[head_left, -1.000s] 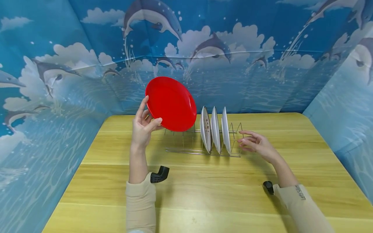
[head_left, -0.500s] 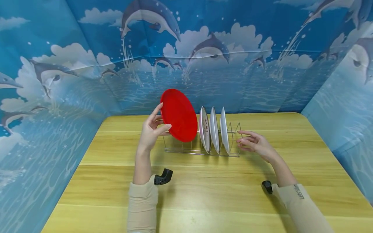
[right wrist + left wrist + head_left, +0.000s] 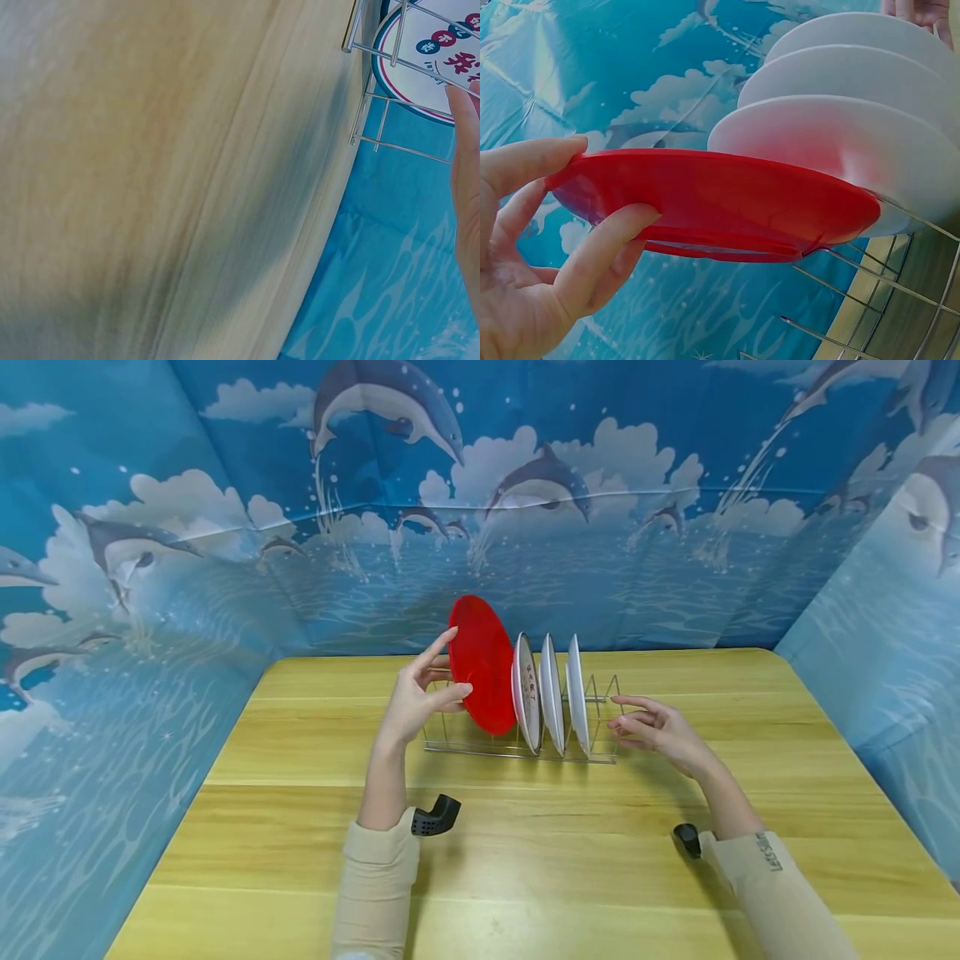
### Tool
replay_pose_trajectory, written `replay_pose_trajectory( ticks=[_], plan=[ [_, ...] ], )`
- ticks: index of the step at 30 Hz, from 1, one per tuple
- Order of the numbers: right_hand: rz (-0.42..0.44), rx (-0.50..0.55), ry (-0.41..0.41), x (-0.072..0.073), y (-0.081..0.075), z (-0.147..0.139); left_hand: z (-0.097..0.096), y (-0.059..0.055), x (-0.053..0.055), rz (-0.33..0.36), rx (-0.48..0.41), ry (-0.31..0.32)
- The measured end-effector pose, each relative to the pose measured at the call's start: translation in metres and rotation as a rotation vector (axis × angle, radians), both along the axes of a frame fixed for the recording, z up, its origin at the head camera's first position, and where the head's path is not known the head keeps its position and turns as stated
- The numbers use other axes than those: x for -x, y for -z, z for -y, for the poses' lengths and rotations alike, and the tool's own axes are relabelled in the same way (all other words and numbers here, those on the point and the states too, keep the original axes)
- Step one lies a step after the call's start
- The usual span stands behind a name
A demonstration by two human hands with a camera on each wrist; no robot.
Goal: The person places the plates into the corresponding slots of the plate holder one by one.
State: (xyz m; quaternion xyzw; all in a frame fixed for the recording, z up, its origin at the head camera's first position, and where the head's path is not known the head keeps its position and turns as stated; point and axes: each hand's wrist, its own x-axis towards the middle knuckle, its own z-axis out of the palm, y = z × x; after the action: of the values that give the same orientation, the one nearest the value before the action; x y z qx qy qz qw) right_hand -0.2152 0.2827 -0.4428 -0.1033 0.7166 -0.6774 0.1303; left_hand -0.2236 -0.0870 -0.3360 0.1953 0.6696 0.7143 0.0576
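Observation:
My left hand [image 3: 420, 702] holds a red plate [image 3: 486, 664] by its left rim, thumb on the face and fingers behind. The plate leans steeply over the left part of a wire dish rack [image 3: 480, 752]; in the left wrist view the red plate's [image 3: 727, 187] lower edge is right at the wires. To its right, a white plate with dark lettering [image 3: 528, 693] stands upright in the rack, then two more white plates [image 3: 552, 697]. My right hand [image 3: 663, 737] grips the rack's right end wire between thumb and fingers.
The rack stands toward the back of a wooden table [image 3: 525, 860]. A blue dolphin-print cloth [image 3: 600, 585] hangs close behind the table and along both sides. A black wrist camera mount [image 3: 437, 816] juts from the left sleeve, another [image 3: 686, 841] from the right.
My left hand has moved right and lowered the red plate toward the rack, turning it more edge-on beside the lettered plate. The right hand has stayed at the rack's end.

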Motion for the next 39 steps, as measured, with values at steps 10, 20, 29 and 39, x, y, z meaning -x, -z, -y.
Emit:
replay_pose_trajectory(
  ticks=[10,20,29,39],
  plan=[
    [-0.009,0.012,-0.004,0.0,-0.001,-0.001,-0.016,-0.009,-0.006,0.003,0.083,0.0],
    [-0.013,0.021,-0.017,0.0,0.0,-0.001,-0.031,0.002,-0.008,-0.112,0.273,-0.049],
    [0.001,0.031,-0.019,-0.001,0.0,0.0,-0.035,0.044,0.01,-0.101,0.297,-0.056],
    [0.008,0.021,-0.01,-0.001,0.0,-0.001,-0.035,0.061,0.009,-0.165,0.298,-0.104]
  ],
)
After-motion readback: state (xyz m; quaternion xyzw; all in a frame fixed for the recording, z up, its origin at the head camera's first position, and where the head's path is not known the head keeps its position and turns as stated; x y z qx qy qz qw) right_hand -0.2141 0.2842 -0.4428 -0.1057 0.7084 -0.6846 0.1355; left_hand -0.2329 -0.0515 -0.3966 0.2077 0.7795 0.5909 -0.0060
